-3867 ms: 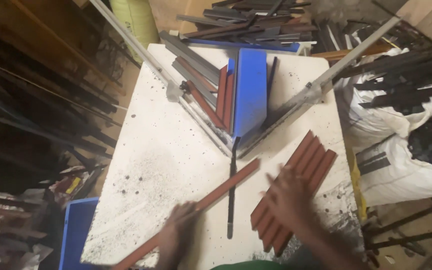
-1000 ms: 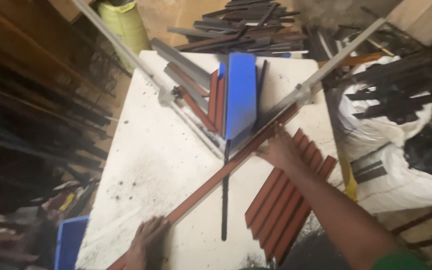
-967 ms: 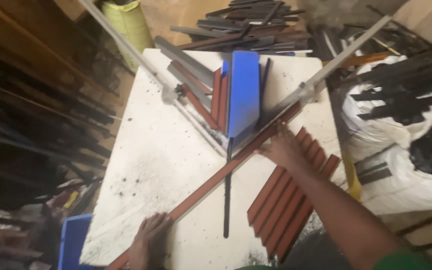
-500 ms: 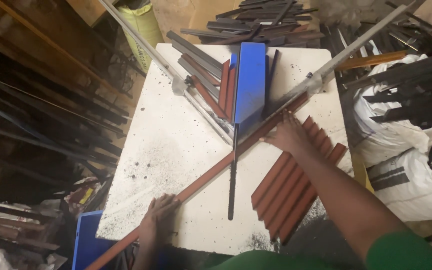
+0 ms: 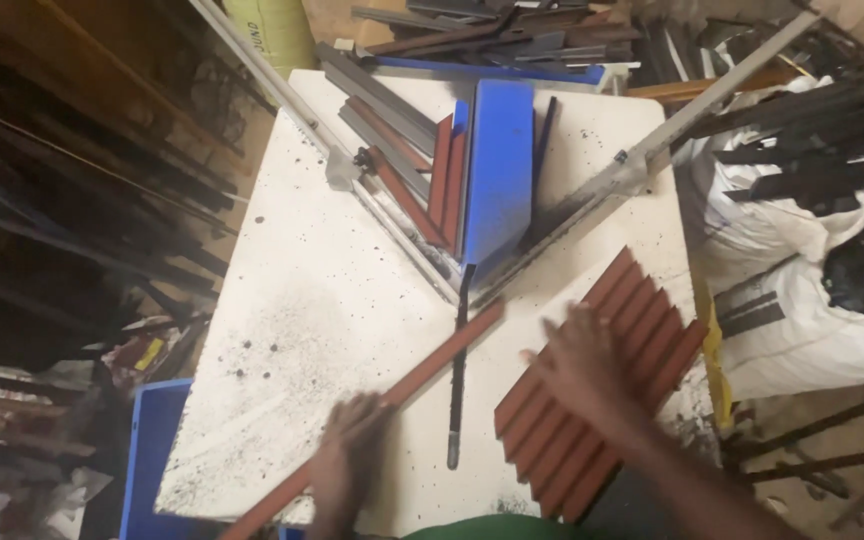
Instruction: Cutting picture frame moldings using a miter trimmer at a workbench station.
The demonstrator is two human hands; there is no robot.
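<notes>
My left hand (image 5: pixel 347 455) grips a long reddish-brown metal bar (image 5: pixel 422 365) that lies diagonally across the white speckled table (image 5: pixel 292 330), its lower end past the near edge. My right hand (image 5: pixel 577 365) rests flat, fingers spread, on a row of several reddish-brown bars (image 5: pixel 602 380) lying side by side at the table's right. A thin dark rod (image 5: pixel 457 380) lies between the two hands, pointing at the blue block (image 5: pixel 497 175).
Two grey metal rails (image 5: pixel 592 190) form a V in the table's middle, with grey and reddish bars (image 5: pixel 402 170) stacked inside beside the blue block. Dark metal strips are piled at the back and right, over white sacks (image 5: pixel 802 320). A blue bin (image 5: pixel 152 460) stands at lower left.
The long bar has slid back toward me, out of the V of the rails. My right hand left its far end and moved down onto the row of bars.
</notes>
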